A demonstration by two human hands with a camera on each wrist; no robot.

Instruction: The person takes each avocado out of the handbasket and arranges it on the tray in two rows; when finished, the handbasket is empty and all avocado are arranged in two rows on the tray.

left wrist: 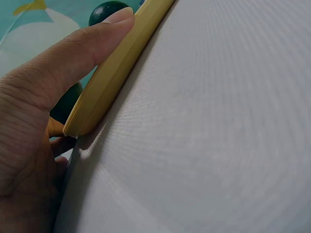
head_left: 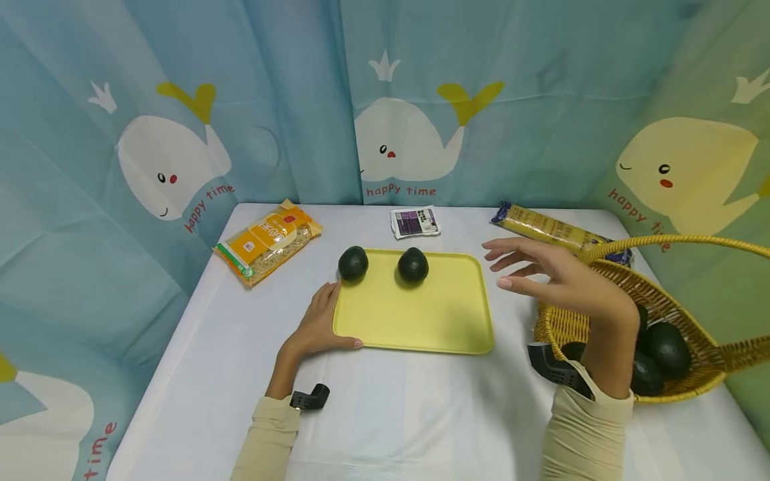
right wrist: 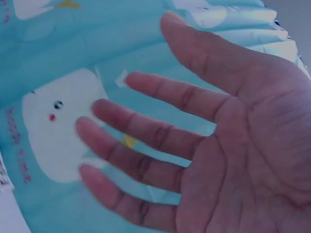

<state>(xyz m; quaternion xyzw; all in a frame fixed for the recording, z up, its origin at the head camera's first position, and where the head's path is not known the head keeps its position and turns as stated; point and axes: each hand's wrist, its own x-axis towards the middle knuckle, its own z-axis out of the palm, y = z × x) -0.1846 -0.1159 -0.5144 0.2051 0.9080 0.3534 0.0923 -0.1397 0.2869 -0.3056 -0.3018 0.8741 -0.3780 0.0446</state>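
My left hand [head_left: 319, 325] grips the near left corner of a yellow tray [head_left: 415, 317]. Its thumb [left wrist: 87, 51] lies along the near side while the fingers go around the left side. Two dark green avocados are at the tray's far side: one avocado [head_left: 353, 264] at the far left corner, the other avocado [head_left: 413, 266] near the middle of the far edge. To the right of the tray, my right hand [head_left: 559, 277] is raised with its fingers spread and holds nothing. It overlaps the wicker basket [head_left: 662, 300], where several avocados [head_left: 666, 351] lie, partly hidden by my wrist.
An orange-and-clear food packet [head_left: 269, 242] lies at the back left of the white table [head_left: 385, 414]. Behind the tray is a small purple-and-white packet [head_left: 416, 222]. A long yellow packet [head_left: 553, 227] lies at the back right, beside the basket's tall handle [head_left: 692, 239]. Printed curtains surround the table.
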